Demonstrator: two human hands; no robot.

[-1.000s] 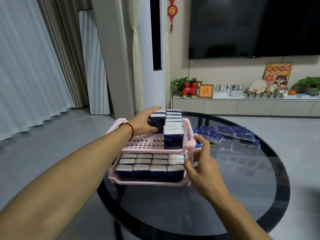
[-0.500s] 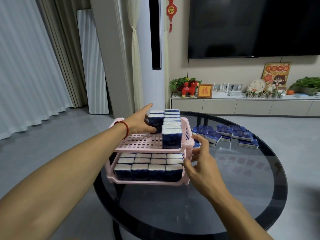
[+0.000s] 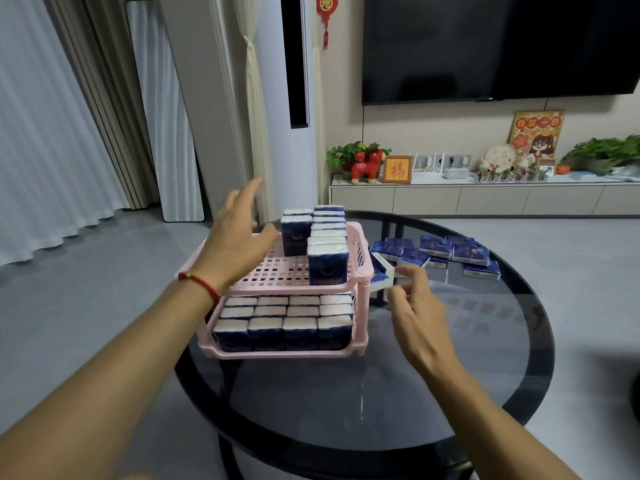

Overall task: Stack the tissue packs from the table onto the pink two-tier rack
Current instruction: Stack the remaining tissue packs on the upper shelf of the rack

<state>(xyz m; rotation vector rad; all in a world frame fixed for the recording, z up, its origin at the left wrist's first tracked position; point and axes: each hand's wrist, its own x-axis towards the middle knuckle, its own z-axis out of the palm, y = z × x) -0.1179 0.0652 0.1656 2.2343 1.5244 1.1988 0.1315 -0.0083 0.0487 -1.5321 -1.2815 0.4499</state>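
Both hands hover with fingers spread, neither holding anything. Left hand (image 3: pixel 239 233), a red cord bracelet (image 3: pixel 201 284) at the wrist, hangs over the left side of the upper tier, fingers straight and fanned; the thumb tip sits close to the nearest upright pack, contact cannot be told. Right hand (image 3: pixel 414 306) is just beside the right end of the pink rack (image 3: pixel 277 275), fingers loosely extended toward a tilted pack (image 3: pixel 382 270) that leans against the rack's right end; touching or not is unclear.

Rack: pale pink moulded plastic, two tiers, slotted grid floor, low openwork walls, short corner legs. It stands on a round table (image 3: pixel 485 341) of dark smoked glass, glossy and reflective, with a black rim.

Tissue packs: small rectangular blocks, dark blue glossy wrap, white at the ends. Lower tier (image 3: pixel 284 323) is filled with upright packs in close rows of four. Upper tier holds upright packs (image 3: pixel 327 244) in a row along its right side and one more column at the back, left part of the grid bare. Loose packs (image 3: pixel 450 252) lie flat in a low overlapping cluster on the glass, right of the rack and behind it
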